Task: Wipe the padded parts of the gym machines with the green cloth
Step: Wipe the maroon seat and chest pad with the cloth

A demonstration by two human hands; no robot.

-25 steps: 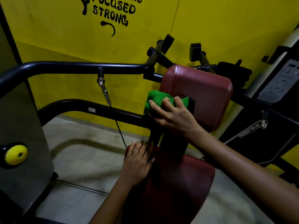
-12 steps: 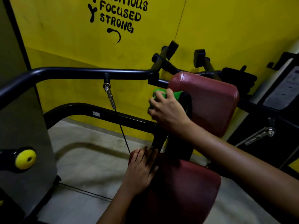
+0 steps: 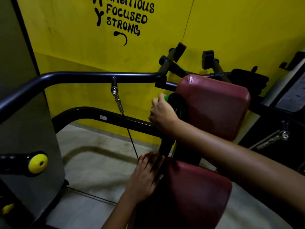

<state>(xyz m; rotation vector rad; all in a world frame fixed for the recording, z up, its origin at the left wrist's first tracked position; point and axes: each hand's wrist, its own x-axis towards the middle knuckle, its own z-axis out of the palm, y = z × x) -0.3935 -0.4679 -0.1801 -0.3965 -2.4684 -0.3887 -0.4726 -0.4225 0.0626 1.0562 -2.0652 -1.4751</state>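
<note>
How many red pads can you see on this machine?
2. The back pad stands upright by the right hand; the seat pad lies below, under the left hand. Others may be out of view.

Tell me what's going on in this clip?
A person is wiping a gym machine. The right hand grips the green cloth against the left edge of the red back pad, with most of the cloth hidden behind the hand. The left hand rests flat on the seat pad, fingers straight.
</note>
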